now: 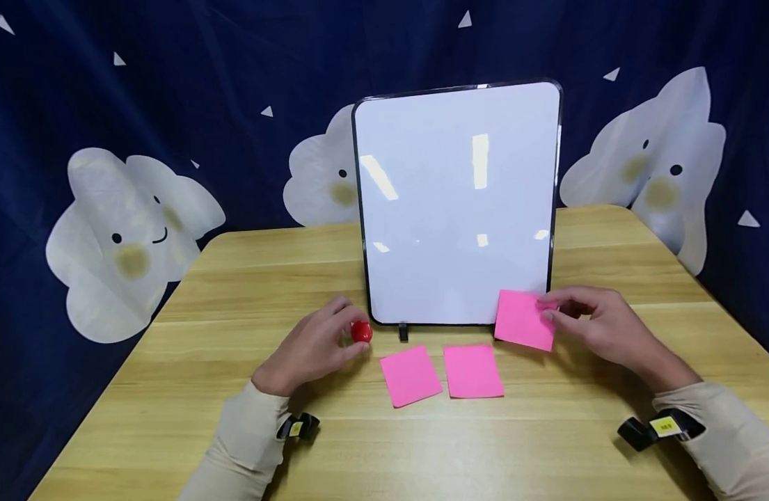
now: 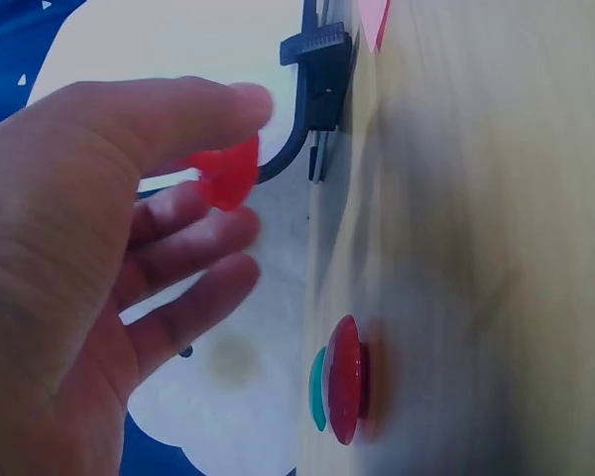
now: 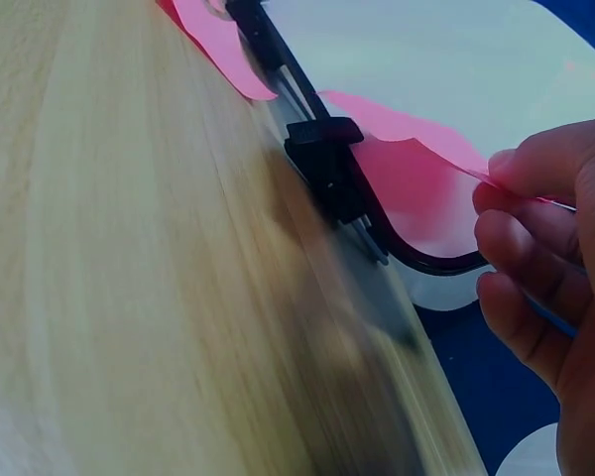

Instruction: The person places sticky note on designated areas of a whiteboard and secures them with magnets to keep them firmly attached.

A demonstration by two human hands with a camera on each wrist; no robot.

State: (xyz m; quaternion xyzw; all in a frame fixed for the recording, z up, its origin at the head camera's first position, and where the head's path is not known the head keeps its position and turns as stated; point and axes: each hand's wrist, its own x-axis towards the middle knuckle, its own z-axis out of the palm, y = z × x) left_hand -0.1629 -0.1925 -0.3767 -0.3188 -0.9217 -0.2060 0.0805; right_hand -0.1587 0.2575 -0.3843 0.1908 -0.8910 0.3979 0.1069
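Paper sheet (image 1: 523, 323), pink, is pinched at one edge by the right hand (image 1: 600, 325), before the lower corner of the whiteboard (image 1: 459, 202); held so, it may bend or slip, I think. The left hand (image 1: 318, 341) pinches a red piece (image 1: 362, 332), which a loose fingertip hold could drop. The whiteboard limits both hands ahead; two flat notes (image 1: 474, 372) lie between them, with open worktop (image 1: 409, 452) nearer the person.

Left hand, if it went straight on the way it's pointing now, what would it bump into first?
Most likely the whiteboard, at its lower-left corner, just ahead of the left hand. Depth is unclear, so the board's black foot might come first.
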